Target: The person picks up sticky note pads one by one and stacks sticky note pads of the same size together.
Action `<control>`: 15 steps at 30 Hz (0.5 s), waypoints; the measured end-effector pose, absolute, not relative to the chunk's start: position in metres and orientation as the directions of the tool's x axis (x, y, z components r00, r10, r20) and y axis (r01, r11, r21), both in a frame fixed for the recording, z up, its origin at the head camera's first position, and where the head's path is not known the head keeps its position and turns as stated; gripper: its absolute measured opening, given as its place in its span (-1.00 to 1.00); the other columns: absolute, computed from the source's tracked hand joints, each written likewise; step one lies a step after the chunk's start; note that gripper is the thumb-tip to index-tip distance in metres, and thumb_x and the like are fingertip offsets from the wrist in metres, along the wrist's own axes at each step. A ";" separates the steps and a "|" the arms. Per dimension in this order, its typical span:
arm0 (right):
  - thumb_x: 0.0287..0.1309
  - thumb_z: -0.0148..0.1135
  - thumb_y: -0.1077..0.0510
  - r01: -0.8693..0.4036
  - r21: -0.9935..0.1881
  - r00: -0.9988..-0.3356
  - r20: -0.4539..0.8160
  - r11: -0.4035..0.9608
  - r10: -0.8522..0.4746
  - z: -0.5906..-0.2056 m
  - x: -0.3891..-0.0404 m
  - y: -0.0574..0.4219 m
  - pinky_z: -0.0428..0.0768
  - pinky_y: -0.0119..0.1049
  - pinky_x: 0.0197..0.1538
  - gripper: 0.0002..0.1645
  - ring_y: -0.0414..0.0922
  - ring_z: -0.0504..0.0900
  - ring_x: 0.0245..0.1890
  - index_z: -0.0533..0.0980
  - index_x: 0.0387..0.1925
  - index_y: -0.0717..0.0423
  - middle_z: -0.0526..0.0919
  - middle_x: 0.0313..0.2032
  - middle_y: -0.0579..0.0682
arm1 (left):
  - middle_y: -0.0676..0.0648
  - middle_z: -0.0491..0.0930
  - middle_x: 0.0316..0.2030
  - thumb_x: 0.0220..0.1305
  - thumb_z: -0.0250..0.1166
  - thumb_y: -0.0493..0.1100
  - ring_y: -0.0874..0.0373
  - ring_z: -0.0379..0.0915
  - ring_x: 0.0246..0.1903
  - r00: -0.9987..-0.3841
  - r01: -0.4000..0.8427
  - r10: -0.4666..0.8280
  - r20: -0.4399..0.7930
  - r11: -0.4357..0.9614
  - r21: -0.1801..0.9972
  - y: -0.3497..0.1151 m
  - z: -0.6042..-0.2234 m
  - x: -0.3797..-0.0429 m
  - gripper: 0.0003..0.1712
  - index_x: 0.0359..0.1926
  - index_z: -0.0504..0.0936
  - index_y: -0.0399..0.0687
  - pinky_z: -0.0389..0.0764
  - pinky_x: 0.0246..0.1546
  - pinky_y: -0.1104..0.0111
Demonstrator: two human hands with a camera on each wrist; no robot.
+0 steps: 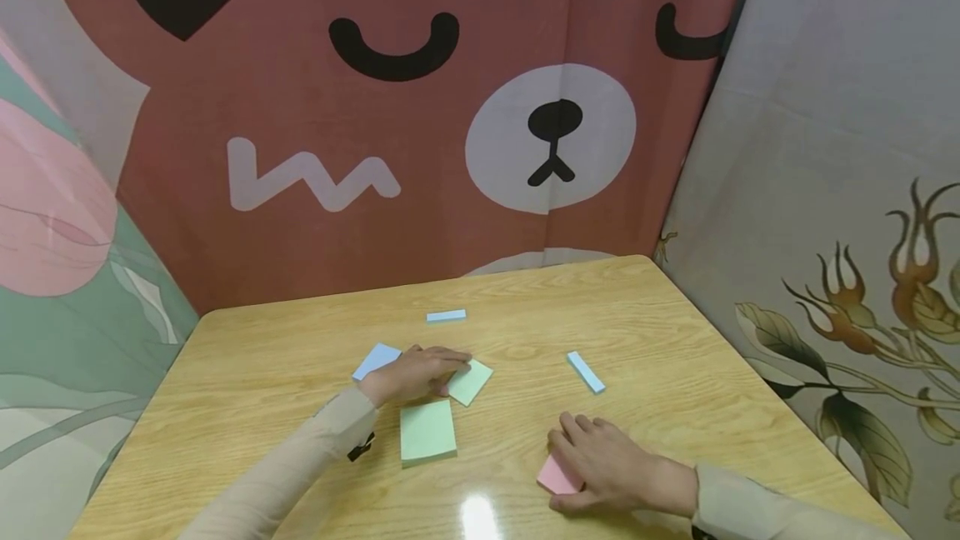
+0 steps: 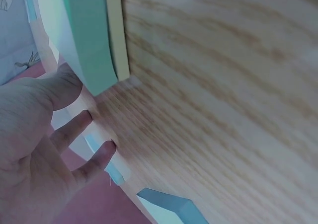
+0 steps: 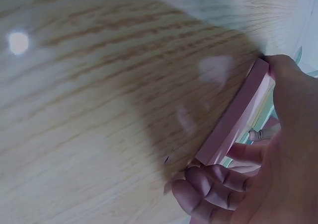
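My left hand (image 1: 416, 372) reaches over the table, thumb and fingertips at the left side of a small light green sticky note pad (image 1: 472, 382). It seems to pinch that pad's edges; the contact is partly hidden. Just nearer lies a larger green sticky note pad (image 1: 427, 433), with a yellowish layer under the green in the left wrist view. My right hand (image 1: 603, 461) grips a pink sticky note pad (image 1: 558, 476), thumb on one edge and fingers on the opposite one. The right wrist view shows the pink pad's side (image 3: 236, 112) close to the tabletop.
A blue sticky note pad (image 1: 375, 361) lies left of my left hand, partly covered by it. One narrow light blue pad (image 1: 446, 316) sits farther back, another (image 1: 586, 372) beyond my right hand. Printed curtains surround the wooden table (image 1: 262, 348) at the back and sides.
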State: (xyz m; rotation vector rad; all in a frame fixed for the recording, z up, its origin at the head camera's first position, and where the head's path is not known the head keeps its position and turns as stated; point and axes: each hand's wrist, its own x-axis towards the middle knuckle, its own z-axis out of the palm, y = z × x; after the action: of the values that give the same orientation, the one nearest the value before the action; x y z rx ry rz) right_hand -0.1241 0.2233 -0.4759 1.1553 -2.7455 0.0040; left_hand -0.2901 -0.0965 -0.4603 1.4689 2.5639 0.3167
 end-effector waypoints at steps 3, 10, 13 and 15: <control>0.14 0.12 -0.50 -0.717 0.064 -0.678 0.171 0.694 -0.715 -0.476 -0.124 0.222 0.43 -0.32 -0.35 -0.30 -0.26 0.28 -0.37 0.43 -0.09 0.01 0.27 -0.27 -0.16 | -0.11 0.26 0.42 0.37 0.27 -0.10 -0.12 0.17 0.38 -0.507 0.825 0.861 -0.043 0.499 0.265 -0.098 -0.462 -0.290 -0.38 0.40 0.39 -0.13 0.28 0.13 -0.29; 0.10 0.24 -0.39 -0.733 0.073 -0.652 0.210 0.676 -0.729 -0.474 -0.123 0.220 0.36 -0.40 -0.42 -0.35 -0.27 0.26 -0.39 0.43 -0.10 0.05 0.25 -0.29 -0.16 | -0.07 0.26 0.43 0.36 0.26 -0.05 -0.09 0.16 0.38 -0.518 0.819 0.854 -0.042 0.510 0.265 -0.098 -0.464 -0.291 -0.36 0.40 0.39 -0.10 0.25 0.13 -0.32; 0.09 0.26 -0.37 -0.735 0.077 -0.647 0.218 0.674 -0.730 -0.474 -0.123 0.219 0.34 -0.42 -0.43 -0.33 -0.27 0.25 -0.40 0.42 -0.08 0.09 0.24 -0.30 -0.16 | -0.06 0.26 0.42 0.35 0.27 -0.05 -0.08 0.16 0.38 -0.518 0.819 0.855 -0.039 0.508 0.267 -0.098 -0.465 -0.292 -0.36 0.40 0.40 -0.09 0.27 0.12 -0.29; 0.07 0.27 -0.37 -0.733 0.082 -0.647 0.222 0.675 -0.729 -0.474 -0.123 0.218 0.33 -0.44 -0.44 -0.30 -0.26 0.25 -0.40 0.42 -0.07 0.12 0.24 -0.30 -0.16 | -0.06 0.27 0.42 0.36 0.27 -0.05 -0.08 0.16 0.38 -0.518 0.819 0.855 -0.039 0.508 0.266 -0.097 -0.465 -0.292 -0.37 0.40 0.40 -0.09 0.28 0.12 -0.28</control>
State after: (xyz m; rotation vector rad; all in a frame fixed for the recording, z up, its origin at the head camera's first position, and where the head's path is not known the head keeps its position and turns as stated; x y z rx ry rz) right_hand -0.1231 0.2184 -0.4738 1.1780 -2.6533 0.0229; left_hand -0.2917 -0.0974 -0.4649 1.4454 2.5816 0.3203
